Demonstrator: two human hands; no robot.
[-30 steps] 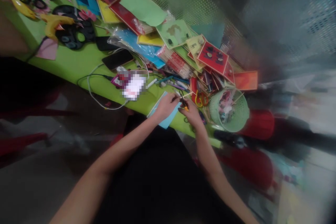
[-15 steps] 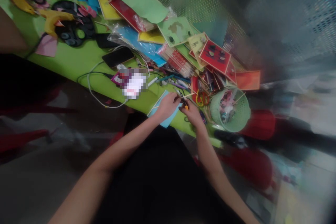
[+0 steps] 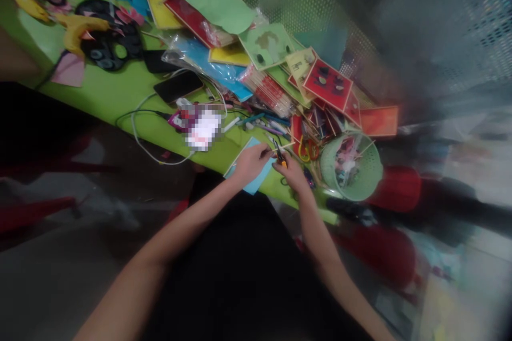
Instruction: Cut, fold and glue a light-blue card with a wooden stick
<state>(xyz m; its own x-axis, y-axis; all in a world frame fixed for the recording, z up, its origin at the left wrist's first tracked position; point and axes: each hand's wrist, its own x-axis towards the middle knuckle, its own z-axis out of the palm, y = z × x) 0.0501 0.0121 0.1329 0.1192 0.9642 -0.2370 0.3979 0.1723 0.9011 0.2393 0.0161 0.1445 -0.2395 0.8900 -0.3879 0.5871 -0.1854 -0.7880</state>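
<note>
With the left hand (image 3: 250,164), over a light-blue card (image 3: 260,177) on the green table (image 3: 116,85), holds a thin wooden stick (image 3: 288,145) pointing right; with the right hand (image 3: 294,173), grips an orange-and-black hand tool (image 3: 281,156) (scissors or pliers, too small to tell) at the stick, near yellow-handled scissors (image 3: 304,157) and, farther right, a pale-green basket (image 3: 370,173)
</note>
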